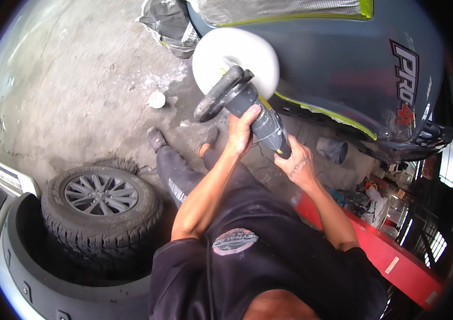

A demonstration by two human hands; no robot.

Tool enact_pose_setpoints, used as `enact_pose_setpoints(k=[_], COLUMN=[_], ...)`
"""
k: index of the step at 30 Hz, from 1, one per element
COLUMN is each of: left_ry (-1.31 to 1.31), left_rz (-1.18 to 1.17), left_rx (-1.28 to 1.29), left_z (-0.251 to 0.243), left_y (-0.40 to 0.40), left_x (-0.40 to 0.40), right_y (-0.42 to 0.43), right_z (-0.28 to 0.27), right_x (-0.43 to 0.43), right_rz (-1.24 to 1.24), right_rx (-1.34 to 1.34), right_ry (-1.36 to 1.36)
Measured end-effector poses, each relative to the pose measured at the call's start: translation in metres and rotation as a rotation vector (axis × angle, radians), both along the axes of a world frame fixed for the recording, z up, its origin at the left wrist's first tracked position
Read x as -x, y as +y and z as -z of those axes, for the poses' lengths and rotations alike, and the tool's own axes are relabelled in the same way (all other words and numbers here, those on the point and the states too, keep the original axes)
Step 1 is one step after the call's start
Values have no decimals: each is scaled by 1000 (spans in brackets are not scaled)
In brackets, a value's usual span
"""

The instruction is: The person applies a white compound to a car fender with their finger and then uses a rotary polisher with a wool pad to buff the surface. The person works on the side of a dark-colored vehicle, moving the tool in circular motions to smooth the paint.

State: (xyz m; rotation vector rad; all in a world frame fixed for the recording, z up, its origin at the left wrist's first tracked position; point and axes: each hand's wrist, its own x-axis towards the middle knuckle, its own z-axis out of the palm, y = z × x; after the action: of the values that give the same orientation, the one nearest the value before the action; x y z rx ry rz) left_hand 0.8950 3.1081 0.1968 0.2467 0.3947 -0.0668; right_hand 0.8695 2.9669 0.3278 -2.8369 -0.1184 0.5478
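Note:
Both my hands hold a dark rotary polisher (270, 128) with a black loop handle (212, 100) and a large white pad (246, 46). My left hand (240, 132) grips the body behind its head, thumb on top. My right hand (298, 160) is wrapped around the rear grip. In view, the pad overlaps the left edge of a grey vehicle body panel (322, 52); whether they touch, I cannot tell. Yellow-green masking tape (326, 112) follows the wheel-arch edge. Taped plastic sheeting (286, 10) covers an area above the panel. A decal is on the panel's right side.
A wheel with an off-road tire (102, 204) lies at left by another vehicle's dark fender flare (86, 290). A white-topped container (157, 100) stands on the concrete floor (82, 80). A bucket (332, 150) and a red beam (378, 244) are at right; a dark bag (170, 28) sits at top.

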Motion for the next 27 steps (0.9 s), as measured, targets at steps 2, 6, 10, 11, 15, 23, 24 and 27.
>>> enact_pose_setpoints(k=[2,6,10,11,15,23,24,27], left_ry=[28,87,32,31,59,-32,-88,-169], left_rz=[-45,-119,-74,-78,-119,238,240,169], left_rx=[-19,-113,-216,-245,-515,-530,-522,-645], left_z=[10,30,55,59,85,93,105,143], left_y=[5,11,8,1,-47,-141,-147,-131], left_x=[0,-5,-10,-9,-16,10,11,13], right_y=[6,-2,-18,-24,-81,-199,-198,-184], right_z=[14,45,74,80,117,206,221,265], right_x=[-5,-21,-40,-42,-53,-6,-5,-3], right_rz=[-23,-91,-128,-129,-185,-29,-43,-53], right_rx=[-25,-153,-234,-247,-307,-521,-538,-622], right_ry=[-1,3,49,66,-13,-119,-127,-127])
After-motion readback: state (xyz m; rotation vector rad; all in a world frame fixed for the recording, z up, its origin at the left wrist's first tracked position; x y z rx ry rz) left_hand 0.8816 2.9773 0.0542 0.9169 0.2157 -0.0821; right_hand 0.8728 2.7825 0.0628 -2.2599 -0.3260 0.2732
